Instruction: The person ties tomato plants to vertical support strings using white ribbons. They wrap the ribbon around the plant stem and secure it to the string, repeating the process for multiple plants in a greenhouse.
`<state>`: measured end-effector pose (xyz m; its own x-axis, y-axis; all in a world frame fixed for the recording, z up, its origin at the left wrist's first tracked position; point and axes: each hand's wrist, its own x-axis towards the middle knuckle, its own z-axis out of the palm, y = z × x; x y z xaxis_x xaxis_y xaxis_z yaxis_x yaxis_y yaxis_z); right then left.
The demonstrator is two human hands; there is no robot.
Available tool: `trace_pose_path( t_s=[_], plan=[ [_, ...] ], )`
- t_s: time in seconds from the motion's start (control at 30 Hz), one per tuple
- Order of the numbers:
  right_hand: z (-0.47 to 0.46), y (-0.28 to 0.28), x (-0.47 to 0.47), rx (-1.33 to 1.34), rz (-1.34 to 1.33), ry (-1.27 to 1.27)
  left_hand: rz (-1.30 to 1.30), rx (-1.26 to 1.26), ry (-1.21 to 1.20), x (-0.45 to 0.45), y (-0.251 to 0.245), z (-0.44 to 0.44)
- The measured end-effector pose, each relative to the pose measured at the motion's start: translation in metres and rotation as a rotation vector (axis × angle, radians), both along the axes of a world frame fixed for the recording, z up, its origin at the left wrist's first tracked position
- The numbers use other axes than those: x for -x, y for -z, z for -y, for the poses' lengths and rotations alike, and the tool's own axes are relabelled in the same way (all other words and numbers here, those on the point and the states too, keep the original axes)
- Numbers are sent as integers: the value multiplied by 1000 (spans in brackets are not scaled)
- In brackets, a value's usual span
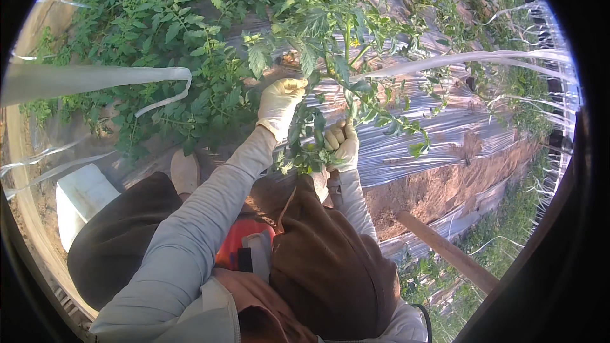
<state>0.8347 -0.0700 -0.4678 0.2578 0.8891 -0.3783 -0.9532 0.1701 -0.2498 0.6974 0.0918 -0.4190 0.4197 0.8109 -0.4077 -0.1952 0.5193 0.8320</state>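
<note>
My left hand (283,107), in a pale glove, is raised beside a tomato plant (333,47) with its fingers curled and fingertips near the leaves. Whether anything is pinched there I cannot tell. Lower and to the right, my right hand (344,145), gloved too, has its fingers closed on a narrow pale-green strip (350,104); leaf or twine end, I cannot tell which. White plastic twine (443,63) runs in from the right to the plant's stem. Leafy shoots hang between the two hands, and a small yellow flower (354,43) shows above them.
Dense tomato plants (162,43) fill the upper left. Silvery plastic mulch (405,147) covers the bed beside bare soil (429,186). Loose white twine (119,76) reaches in from the left. A white box (88,195) stands by my left knee; a wooden pole (448,252) slants at lower right.
</note>
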Motion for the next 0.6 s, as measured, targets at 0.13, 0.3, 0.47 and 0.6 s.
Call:
trace_pose_path(
  t_s=[0.13, 0.3, 0.47, 0.6],
  plan=[
    [-41, -40, 6, 102, -27, -69, 49, -177, -73, -20, -43, -14],
    [-66, -51, 19, -17, 6, -102, 556, 142, -63, -15, -33, -32],
    [-58, -39, 9, -115, 55, -36, 567, 484, -179, -4, -24, -26],
    [-58, -62, 9, 240, 130, 119, 597, 713, -354, 9, 8, -8]
  ],
)
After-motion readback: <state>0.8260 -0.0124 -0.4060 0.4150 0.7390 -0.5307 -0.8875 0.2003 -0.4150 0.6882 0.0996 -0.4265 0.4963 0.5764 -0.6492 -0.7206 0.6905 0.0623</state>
